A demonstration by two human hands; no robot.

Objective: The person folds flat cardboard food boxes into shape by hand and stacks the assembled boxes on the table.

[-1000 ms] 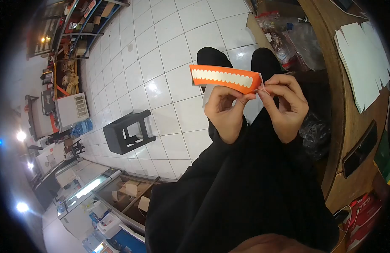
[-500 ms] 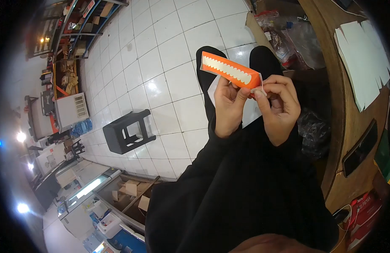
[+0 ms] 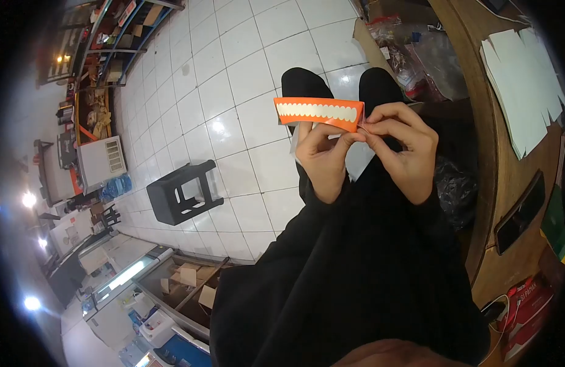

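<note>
An orange card piece with a row of white scalloped, tooth-like shapes is held above my knees, its long side nearly level across the view. My left hand grips it from below, thumb near its right end and fingers partly hidden behind it. My right hand pinches the piece's right end, where a thin, pale flap or film shows between thumb and fingertips; its exact kind is unclear. Beneath my hands a white sheet lies across my lap, mostly covered.
To the right runs a wooden desk bearing cut white paper sheets, a dark phone and a red package. Plastic bags sit beside my knees. A black stool stands on the tiled floor.
The orange piece has turned from a slant to nearly level, its left end moving left and down. Both hands have shifted slightly with it, keeping their hold.
</note>
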